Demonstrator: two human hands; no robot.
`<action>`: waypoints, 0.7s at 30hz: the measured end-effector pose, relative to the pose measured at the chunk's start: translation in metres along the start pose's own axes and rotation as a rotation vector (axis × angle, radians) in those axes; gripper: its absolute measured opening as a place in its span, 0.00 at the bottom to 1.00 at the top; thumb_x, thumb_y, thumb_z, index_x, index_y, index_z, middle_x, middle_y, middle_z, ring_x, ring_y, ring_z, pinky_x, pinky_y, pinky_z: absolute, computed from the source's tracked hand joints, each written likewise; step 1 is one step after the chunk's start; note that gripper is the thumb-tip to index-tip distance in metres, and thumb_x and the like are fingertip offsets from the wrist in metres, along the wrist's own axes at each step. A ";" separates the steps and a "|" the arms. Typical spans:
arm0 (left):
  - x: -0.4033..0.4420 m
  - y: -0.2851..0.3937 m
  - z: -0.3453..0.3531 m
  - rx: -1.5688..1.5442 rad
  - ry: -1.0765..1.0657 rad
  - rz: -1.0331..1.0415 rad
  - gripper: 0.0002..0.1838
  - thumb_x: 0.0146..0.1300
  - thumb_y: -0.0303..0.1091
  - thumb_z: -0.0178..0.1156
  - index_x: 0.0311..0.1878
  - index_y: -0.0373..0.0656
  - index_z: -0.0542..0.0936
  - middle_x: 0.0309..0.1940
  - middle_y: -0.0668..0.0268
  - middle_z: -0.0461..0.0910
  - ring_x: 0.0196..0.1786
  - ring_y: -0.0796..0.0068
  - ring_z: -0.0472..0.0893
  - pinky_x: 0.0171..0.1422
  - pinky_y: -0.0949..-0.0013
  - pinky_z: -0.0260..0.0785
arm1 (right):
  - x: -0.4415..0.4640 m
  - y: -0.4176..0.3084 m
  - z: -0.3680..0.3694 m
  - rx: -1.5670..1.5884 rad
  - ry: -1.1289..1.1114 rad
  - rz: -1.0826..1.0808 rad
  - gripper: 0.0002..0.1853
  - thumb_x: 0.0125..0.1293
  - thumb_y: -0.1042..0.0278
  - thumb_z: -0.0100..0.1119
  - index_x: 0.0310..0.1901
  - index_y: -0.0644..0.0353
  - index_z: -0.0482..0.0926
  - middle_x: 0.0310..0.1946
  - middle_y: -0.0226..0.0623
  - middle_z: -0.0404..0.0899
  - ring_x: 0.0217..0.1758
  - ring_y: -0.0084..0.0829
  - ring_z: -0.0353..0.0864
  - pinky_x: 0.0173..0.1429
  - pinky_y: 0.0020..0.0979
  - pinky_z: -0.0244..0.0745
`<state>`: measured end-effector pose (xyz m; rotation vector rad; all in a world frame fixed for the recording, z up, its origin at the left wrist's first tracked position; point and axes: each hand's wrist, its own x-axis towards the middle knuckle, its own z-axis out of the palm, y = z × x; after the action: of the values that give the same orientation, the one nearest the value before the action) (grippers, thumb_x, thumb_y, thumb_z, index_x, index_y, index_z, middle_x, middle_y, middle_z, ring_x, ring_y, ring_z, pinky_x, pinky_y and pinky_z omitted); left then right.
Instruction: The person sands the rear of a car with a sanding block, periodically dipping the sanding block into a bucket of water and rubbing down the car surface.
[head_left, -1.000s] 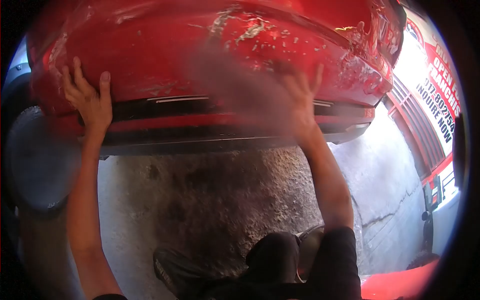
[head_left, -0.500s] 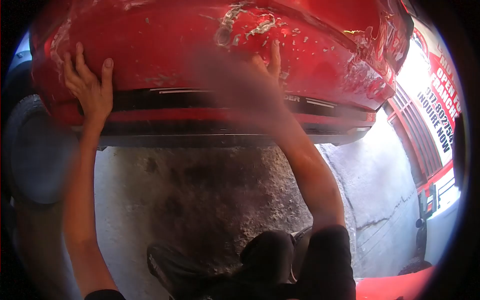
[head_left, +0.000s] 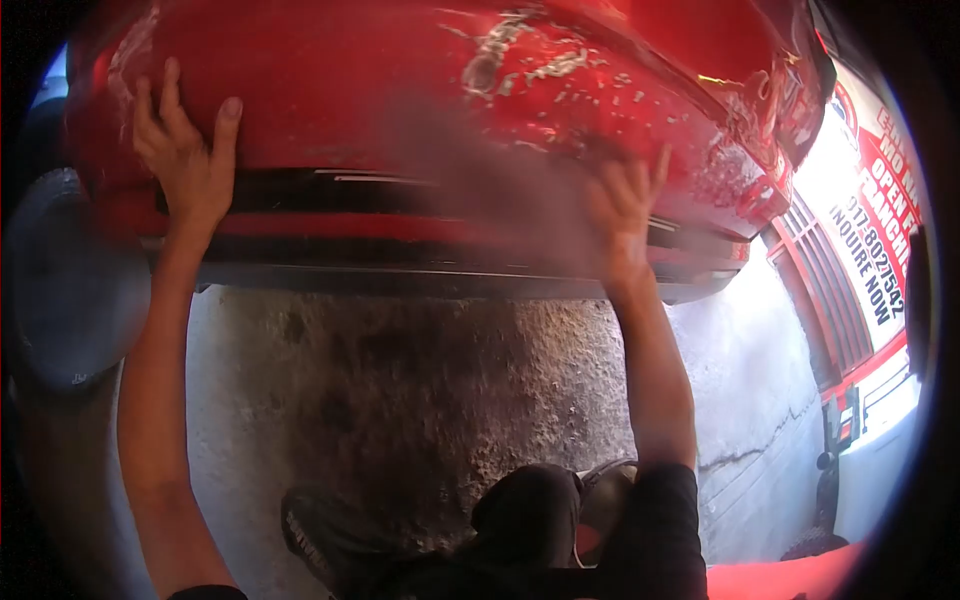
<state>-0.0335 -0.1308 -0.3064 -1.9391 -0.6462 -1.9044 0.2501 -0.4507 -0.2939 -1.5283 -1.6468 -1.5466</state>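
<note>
A worn red car bumper (head_left: 330,120) spans the top of the view, with chipped, rough grey and whitish patches (head_left: 500,55) on its paint. My left hand (head_left: 190,150) rests on the bumper's left part, open, fingers spread and pointing up, holding nothing visible. Further right, my right hand (head_left: 625,205) is against the lower bumper, just above the black trim strip (head_left: 270,190). Its fingers are apart, one stretched out to the right. A dark blurred smudge covers its left side, so anything under the palm is hidden.
A dark wheel (head_left: 70,290) stands at the left. Stained, rough concrete floor (head_left: 400,380) lies below the bumper. My dark-clothed knees show at the bottom, with a rounded object (head_left: 605,500) beside them. A printed banner (head_left: 885,220) and red bars (head_left: 820,270) are at the right.
My right hand has moved right along the bumper and slightly down, off the area below the chipped patch. My left hand stays on the same part. The view has shifted slightly.
</note>
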 end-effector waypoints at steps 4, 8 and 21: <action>0.003 0.001 0.003 -0.005 0.007 0.012 0.42 0.75 0.61 0.56 0.83 0.51 0.58 0.81 0.42 0.47 0.82 0.37 0.47 0.84 0.40 0.39 | 0.028 -0.042 0.025 0.070 -0.105 -0.093 0.14 0.58 0.65 0.65 0.47 0.49 0.87 0.47 0.26 0.83 0.65 0.34 0.77 0.82 0.71 0.39; 0.003 -0.001 0.003 0.028 0.017 0.012 0.42 0.75 0.60 0.57 0.83 0.51 0.58 0.80 0.41 0.49 0.81 0.37 0.49 0.84 0.40 0.41 | 0.025 -0.035 0.014 0.045 -0.097 -0.047 0.14 0.57 0.66 0.63 0.46 0.53 0.85 0.46 0.30 0.81 0.63 0.36 0.77 0.81 0.75 0.38; 0.000 -0.011 0.009 0.012 0.106 0.108 0.39 0.75 0.60 0.57 0.81 0.50 0.62 0.79 0.43 0.54 0.80 0.39 0.53 0.83 0.41 0.45 | 0.012 -0.034 0.015 0.048 -0.045 0.012 0.16 0.57 0.68 0.65 0.49 0.54 0.84 0.44 0.29 0.81 0.61 0.36 0.79 0.81 0.74 0.40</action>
<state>-0.0325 -0.1166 -0.3078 -1.8136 -0.5107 -1.9177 0.2222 -0.4252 -0.3026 -1.5556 -1.6835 -1.4666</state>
